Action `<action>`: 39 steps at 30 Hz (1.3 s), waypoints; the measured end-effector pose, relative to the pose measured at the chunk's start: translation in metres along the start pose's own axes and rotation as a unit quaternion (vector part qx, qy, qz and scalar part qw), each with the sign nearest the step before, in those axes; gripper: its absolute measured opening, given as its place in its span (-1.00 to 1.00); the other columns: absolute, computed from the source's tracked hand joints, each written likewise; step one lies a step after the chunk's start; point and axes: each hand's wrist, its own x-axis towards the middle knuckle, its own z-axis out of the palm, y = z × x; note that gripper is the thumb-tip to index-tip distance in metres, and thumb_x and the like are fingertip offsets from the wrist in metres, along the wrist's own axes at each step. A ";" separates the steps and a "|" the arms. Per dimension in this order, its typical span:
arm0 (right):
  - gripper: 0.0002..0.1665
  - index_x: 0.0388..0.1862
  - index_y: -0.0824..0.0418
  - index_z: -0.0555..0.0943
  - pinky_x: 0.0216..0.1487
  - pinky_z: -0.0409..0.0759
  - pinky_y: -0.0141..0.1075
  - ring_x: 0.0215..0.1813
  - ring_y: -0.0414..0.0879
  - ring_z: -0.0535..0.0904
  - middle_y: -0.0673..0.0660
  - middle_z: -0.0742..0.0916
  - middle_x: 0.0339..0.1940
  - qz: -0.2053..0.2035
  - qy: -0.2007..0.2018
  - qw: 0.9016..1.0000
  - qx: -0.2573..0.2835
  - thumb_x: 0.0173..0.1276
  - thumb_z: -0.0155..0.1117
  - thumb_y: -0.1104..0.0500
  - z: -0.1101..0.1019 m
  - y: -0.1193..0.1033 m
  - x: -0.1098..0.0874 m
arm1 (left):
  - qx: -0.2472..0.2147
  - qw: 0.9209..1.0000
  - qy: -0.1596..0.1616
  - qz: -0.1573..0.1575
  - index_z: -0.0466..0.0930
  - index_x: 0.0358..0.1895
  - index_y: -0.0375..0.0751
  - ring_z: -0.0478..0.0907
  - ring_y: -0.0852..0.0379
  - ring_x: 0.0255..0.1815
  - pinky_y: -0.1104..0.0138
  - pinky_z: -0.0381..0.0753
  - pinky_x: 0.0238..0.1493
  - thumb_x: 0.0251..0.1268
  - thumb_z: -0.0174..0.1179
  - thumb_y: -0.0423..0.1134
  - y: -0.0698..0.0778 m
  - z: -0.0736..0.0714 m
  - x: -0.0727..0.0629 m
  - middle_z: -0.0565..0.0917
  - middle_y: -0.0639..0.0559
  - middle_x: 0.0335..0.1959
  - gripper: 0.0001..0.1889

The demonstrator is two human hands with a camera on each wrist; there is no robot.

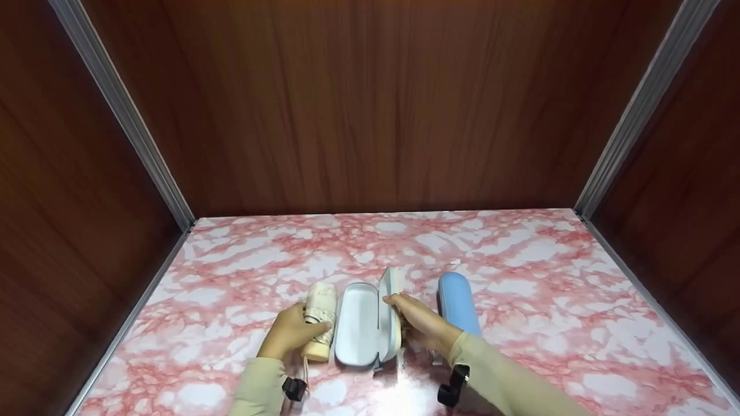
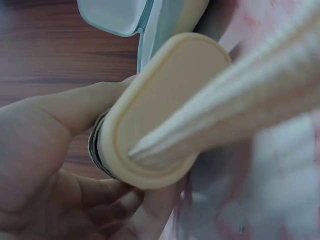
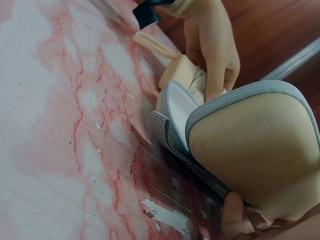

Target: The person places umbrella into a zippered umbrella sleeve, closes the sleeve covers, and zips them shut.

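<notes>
Folding umbrella and unzipped case, one in each hand, mid-table

Item 1: compact folding umbrella (image 1: pixel 321 297), cream, rolled and strapped. Lies lengthwise on the table (image 1: pixel 231 260), well apart from the far edge, a little left of midway between the side edges. Flat oval end cap (image 2: pixel 175 75) faces the near side, with a pale cord (image 2: pixel 240 110) hanging from it.

Item 2: left hand (image 1: pixel 287 330). Grips the umbrella, thumb across one side, fingers curled about the other.

Item 3: zip case (image 1: pixel 356 323), cream outside, pale grey-blue lining. Sits just right of the umbrella, about midway between the table's side edges; its left half lies flat with the hollow upward.

Item 4: lid (image 1: pixel 385 335) of the same case, raised nearly upright along the hinge side.

Item 5: right hand (image 1: pixel 425 319). Pinches the lid, thumb over the upper rim, fingers behind the outer face.

Item 6: blue case (image 1: pixel 459 297), long, round-ended, toward the table's right edge, just beyond the right hand, which partly hides it.

Surround: wood-grain panel (image 1: pixel 370 110) behind the far edge.
</notes>
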 end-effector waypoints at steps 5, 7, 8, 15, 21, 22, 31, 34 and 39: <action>0.26 0.57 0.32 -0.46 -0.07 0.61 -0.17 -0.19 -0.06 0.60 0.16 0.66 -0.17 -0.009 -0.007 1.000 -0.002 0.38 0.21 -0.11 0.002 -0.004 -0.006 | -0.049 0.999 0.000 -0.016 0.50 0.21 -0.49 0.64 -0.05 -0.12 0.10 0.63 -0.02 0.22 0.29 -0.16 -0.006 -0.001 0.002 0.69 -0.21 -0.07 -0.43; 0.25 0.57 0.33 -0.45 -0.11 0.61 -0.18 -0.22 -0.06 0.59 0.14 0.65 -0.22 -0.010 -0.005 1.000 0.005 0.38 0.20 -0.09 0.001 -0.003 -0.004 | -0.075 0.997 0.005 -0.021 0.45 0.26 -0.53 0.64 -0.05 -0.11 0.12 0.65 -0.04 0.24 0.26 -0.18 -0.008 -0.001 0.003 0.68 -0.25 -0.03 -0.40; 0.21 0.58 0.33 -0.38 -0.17 0.60 -0.21 -0.28 -0.09 0.57 0.10 0.63 -0.29 -0.009 -0.003 1.000 0.008 0.38 0.20 -0.08 0.001 -0.001 -0.003 | -0.085 0.996 0.007 -0.026 0.44 0.27 -0.54 0.65 -0.05 -0.14 0.13 0.66 -0.08 0.24 0.26 -0.18 -0.009 -0.001 0.003 0.68 -0.26 -0.03 -0.39; -0.05 0.47 0.29 -0.05 -0.29 0.58 -0.27 -0.35 -0.11 0.56 0.09 0.63 -0.34 -0.012 0.005 1.000 0.014 0.37 0.23 -0.07 0.000 0.005 0.003 | -0.193 0.979 0.036 -0.056 0.38 0.31 -0.52 0.69 -0.01 -0.27 0.18 0.71 -0.25 0.23 0.28 -0.19 -0.012 -0.002 0.006 0.65 -0.28 0.00 -0.35; 0.21 0.59 0.29 -0.25 -0.16 0.61 -0.22 -0.22 -0.05 0.59 0.19 0.64 -0.15 -0.011 0.007 1.000 0.006 0.32 0.29 -0.14 -0.005 0.006 0.003 | -0.296 0.954 0.033 -0.043 0.33 0.37 -0.49 0.70 -0.04 -0.22 0.16 0.72 -0.22 0.29 0.28 -0.23 -0.008 -0.001 0.009 0.64 -0.29 0.03 -0.35; 0.23 0.59 0.29 -0.29 -0.11 0.63 -0.19 -0.17 -0.03 0.61 0.22 0.65 -0.11 -0.010 0.007 1.000 0.009 0.32 0.29 -0.13 -0.006 0.007 0.003 | -0.305 0.951 0.027 -0.037 0.31 0.38 -0.49 0.69 -0.05 -0.20 0.15 0.71 -0.20 0.30 0.28 -0.23 -0.007 0.000 0.009 0.63 -0.29 0.04 -0.34; 0.24 0.60 0.31 -0.40 0.00 0.64 -0.08 -0.13 0.02 0.65 0.28 0.68 -0.08 -0.008 0.034 0.999 0.001 0.37 0.21 -0.12 -0.011 0.017 0.016 | -0.324 0.944 -0.058 0.001 0.15 0.46 -0.54 0.69 -0.08 -0.18 0.09 0.70 -0.12 0.29 0.33 -0.24 0.008 0.008 0.005 0.62 -0.33 -0.02 -0.21; 0.30 0.59 0.30 -0.45 0.05 0.62 -0.07 -0.06 0.05 0.65 0.32 0.66 0.02 -0.010 0.040 0.999 -0.006 0.37 0.22 -0.16 -0.013 0.022 0.020 | -0.289 0.955 -0.065 0.004 0.16 0.45 -0.55 0.68 -0.04 -0.22 0.12 0.71 -0.18 0.27 0.34 -0.23 0.012 0.012 0.004 0.61 -0.32 -0.05 -0.20; 0.26 0.61 0.29 -0.39 0.06 0.62 -0.05 -0.03 0.07 0.64 0.33 0.63 0.06 -0.008 0.041 0.999 0.001 0.37 0.23 -0.16 -0.010 0.019 0.017 | -0.257 0.964 -0.073 0.000 0.21 0.45 -0.51 0.69 -0.04 -0.25 0.13 0.72 -0.23 0.27 0.36 -0.21 0.018 0.018 0.002 0.60 -0.32 -0.04 -0.21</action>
